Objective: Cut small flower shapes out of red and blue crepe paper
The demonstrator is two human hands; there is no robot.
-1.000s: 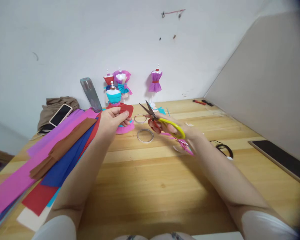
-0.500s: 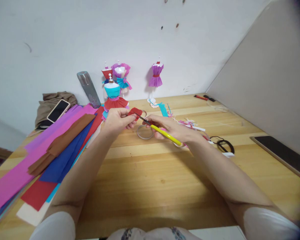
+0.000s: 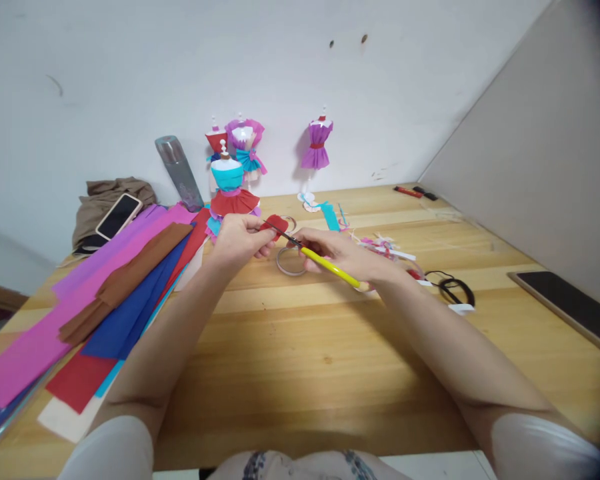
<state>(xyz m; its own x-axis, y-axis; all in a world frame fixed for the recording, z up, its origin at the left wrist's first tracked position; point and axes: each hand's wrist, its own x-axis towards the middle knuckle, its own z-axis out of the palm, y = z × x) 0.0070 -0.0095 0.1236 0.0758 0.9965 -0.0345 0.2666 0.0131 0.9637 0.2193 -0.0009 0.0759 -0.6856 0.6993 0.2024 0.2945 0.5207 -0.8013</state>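
Observation:
My left hand pinches a small red paper piece between thumb and fingers. In my right hand is a pair of scissors with yellow handles; the fingers are wrapped round them. Their dark blades point left and lie across the red piece, close to my left fingertips. Just below the blades, a roll of tape rests on the wooden table. Behind my left hand stands a small dress form with a turquoise top and red skirt.
Coloured paper strips cover the table's left side, near a phone and a grey bottle. More dress forms stand by the wall. Paper scraps, a black cord and a dark tablet-like device are at right.
The view has shifted slightly. The scissor blades have moved a little over the red piece, which now shows more of its rounded shape. Both hands keep their holds.

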